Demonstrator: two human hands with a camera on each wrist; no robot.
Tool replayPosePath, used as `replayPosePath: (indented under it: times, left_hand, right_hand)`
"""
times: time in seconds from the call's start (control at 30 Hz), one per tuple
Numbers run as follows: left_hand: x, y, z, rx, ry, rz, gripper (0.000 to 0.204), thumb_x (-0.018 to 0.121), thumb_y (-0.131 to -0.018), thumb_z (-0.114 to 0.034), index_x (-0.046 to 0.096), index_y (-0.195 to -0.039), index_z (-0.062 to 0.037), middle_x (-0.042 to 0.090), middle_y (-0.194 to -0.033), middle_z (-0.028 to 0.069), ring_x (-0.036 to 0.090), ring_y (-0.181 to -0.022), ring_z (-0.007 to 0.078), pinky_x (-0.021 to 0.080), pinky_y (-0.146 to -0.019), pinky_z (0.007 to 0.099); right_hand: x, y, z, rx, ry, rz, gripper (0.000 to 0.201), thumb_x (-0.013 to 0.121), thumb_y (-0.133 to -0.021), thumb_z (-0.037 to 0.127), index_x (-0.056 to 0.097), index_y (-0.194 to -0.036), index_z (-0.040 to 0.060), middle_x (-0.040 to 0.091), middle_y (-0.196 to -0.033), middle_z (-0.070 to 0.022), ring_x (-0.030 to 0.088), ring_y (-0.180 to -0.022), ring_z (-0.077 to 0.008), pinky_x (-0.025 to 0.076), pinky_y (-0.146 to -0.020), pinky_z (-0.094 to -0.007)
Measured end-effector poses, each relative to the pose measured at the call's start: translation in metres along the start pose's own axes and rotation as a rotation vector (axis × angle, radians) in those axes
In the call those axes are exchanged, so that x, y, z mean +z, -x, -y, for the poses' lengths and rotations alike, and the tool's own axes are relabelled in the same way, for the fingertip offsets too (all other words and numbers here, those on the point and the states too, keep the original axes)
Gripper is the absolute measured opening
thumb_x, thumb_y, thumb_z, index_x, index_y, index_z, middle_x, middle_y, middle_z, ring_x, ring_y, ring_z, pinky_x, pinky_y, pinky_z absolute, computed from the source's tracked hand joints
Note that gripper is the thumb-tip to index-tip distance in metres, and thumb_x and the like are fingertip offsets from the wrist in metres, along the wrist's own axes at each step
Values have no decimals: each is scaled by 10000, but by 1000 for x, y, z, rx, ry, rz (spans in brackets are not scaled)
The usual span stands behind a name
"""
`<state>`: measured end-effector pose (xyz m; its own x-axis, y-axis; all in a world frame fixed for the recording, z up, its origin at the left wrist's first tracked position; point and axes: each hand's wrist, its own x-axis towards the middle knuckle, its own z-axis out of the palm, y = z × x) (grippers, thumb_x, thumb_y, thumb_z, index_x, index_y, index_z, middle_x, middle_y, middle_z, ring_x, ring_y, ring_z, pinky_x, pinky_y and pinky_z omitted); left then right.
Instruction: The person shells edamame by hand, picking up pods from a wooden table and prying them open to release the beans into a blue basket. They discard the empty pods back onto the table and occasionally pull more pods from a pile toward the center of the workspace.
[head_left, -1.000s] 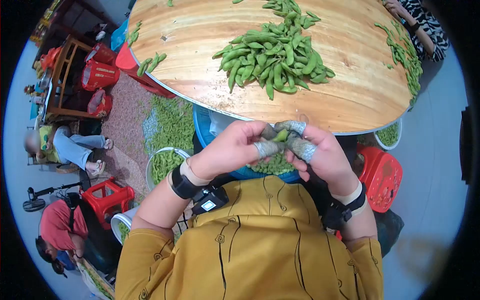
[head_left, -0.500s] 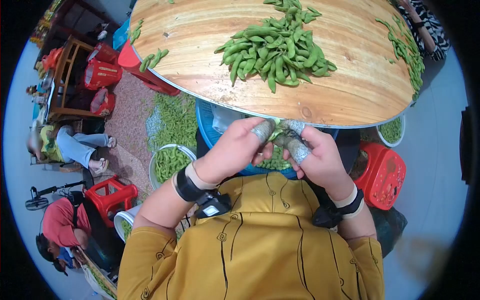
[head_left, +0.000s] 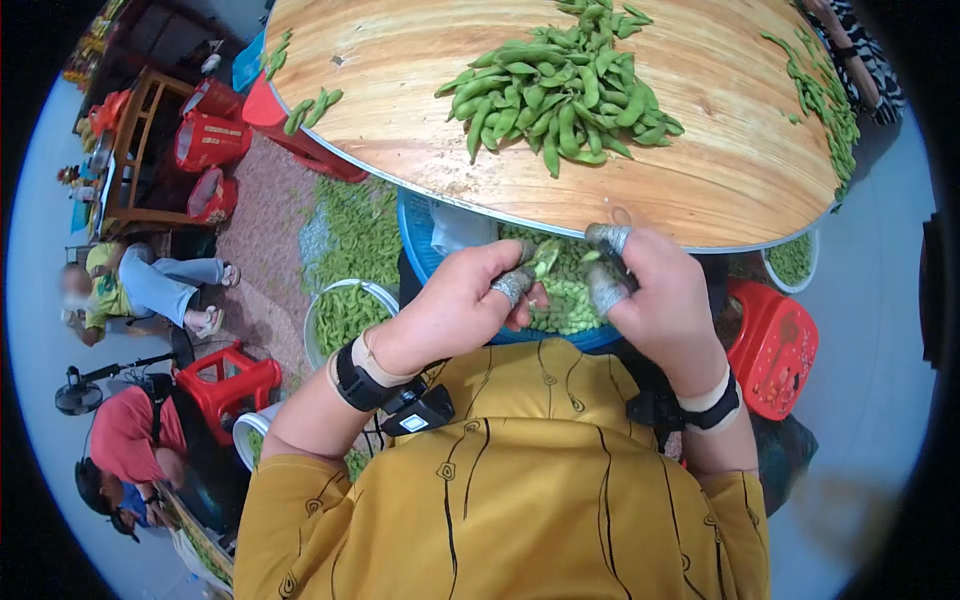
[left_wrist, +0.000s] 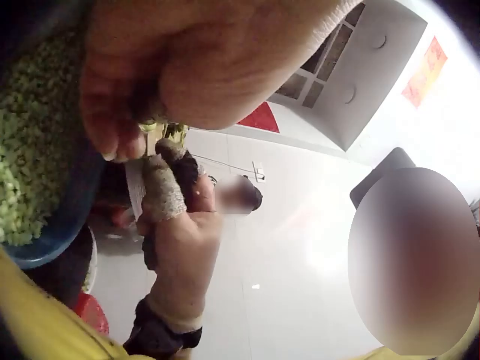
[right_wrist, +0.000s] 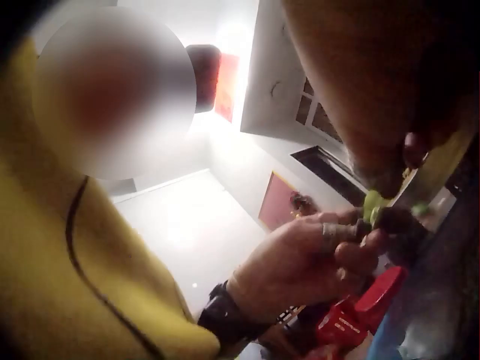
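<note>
My left hand pinches a split green soybean pod between its thumb and finger, above the blue basin. Opposite it, my right hand has its thumb and forefinger apart, with a small blurred green bit beside their tips. Grey tape, darkly stained, wraps the thumbs and forefingers of both hands. Shelled soybeans fill the blue basin under the hands. In the right wrist view the pod sticks up from the left fingertips.
On the wooden table ahead lies a heap of pods, with more along its right edge. Buckets of pods stand at left, near pods spread over the floor. Red stools flank the seat. Other people sit at left and far right.
The hands were together on the pod and have drawn apart, the right one moving right. The pod now shows split open in the left fingers.
</note>
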<state>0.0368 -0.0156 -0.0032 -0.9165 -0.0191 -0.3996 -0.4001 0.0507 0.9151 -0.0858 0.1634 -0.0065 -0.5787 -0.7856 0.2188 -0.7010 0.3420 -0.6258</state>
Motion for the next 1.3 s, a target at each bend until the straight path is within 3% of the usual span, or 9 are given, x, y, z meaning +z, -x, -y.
replayPosePath:
  times: [0.17, 0.33, 0.57, 0.77, 0.9, 1.07, 1.17, 1.23, 1.3]
  left_hand:
    - [14, -3, -5, 29, -79, -56, 288, 381, -795, 104, 588, -977, 17, 606, -756, 39, 593, -708, 101, 505, -684, 258]
    - [28, -12, -1, 199, -285, -135, 134, 458, -783, 101, 530, -865, 24, 642, -715, 138, 683, -686, 221, 532, -607, 320]
    - [7, 2, 7, 176, -316, -81, 129, 452, -829, 79, 531, -917, 28, 641, -784, 145, 685, -709, 194, 534, -628, 308]
    - [-49, 40, 34, 87, -1021, -621, 350, 523, -743, 90, 590, -1078, 13, 614, -977, 212, 591, -921, 405, 497, -790, 411]
    - [-54, 43, 26, 154, -1002, -666, 347, 595, -765, 36, 589, -1110, 4, 599, -1048, 204, 584, -967, 383, 489, -802, 403]
    - [-28, 21, 0, 435, -718, -487, 251, 618, -818, -29, 615, -1066, 7, 618, -985, 164, 631, -821, 287, 509, -708, 338]
    - [-10, 0, -20, 555, -613, -463, 241, 605, -834, -33, 614, -1072, 8, 621, -942, 159, 635, -761, 258, 509, -670, 320]
    - [4, -19, -29, 613, -560, -460, 243, 598, -843, -37, 610, -1082, 9, 622, -918, 158, 633, -728, 238, 507, -652, 304]
    - [16, -40, -32, 588, -388, -444, 248, 571, -880, -62, 582, -1113, 22, 628, -851, 110, 611, -691, 162, 494, -630, 267]
  right_hand:
    - [10, 8, 8, -162, 34, 10, 232, 695, -652, 61, 562, -839, 28, 541, -781, -129, 590, -662, -318, 499, -577, -375]
    - [16, 7, 7, -139, 40, 31, 284, 700, -617, 47, 534, -845, 18, 540, -793, -136, 590, -681, -320, 501, -579, -379]
    - [10, 6, 2, -140, 20, 74, 261, 702, -647, 70, 560, -863, 28, 560, -808, -129, 595, -717, -319, 499, -599, -384]
    - [-14, -32, -13, -154, 70, -105, 211, 648, -739, 65, 602, -945, 47, 569, -850, -137, 595, -721, -322, 489, -612, -403]
    - [-25, -76, -32, -118, 322, -224, 218, 639, -741, 60, 598, -954, 48, 573, -874, -136, 589, -723, -337, 490, -626, -413]
    - [-35, -81, -31, -140, 466, -232, 257, 650, -709, 55, 608, -962, 48, 563, -856, -144, 579, -716, -336, 501, -635, -398]
    - [-40, -64, -20, -106, 269, -325, 234, 657, -747, 49, 612, -975, 20, 586, -776, -77, 586, -658, -267, 503, -612, -363]
    - [-36, -49, -10, 251, -481, -215, 168, 648, -829, 74, 616, -976, -2, 587, -723, 7, 555, -596, -141, 475, -538, -295]
    - [-32, -39, -8, 389, -701, -115, 141, 601, -898, 96, 618, -999, 0, 574, -724, 42, 508, -582, -47, 432, -493, -217]
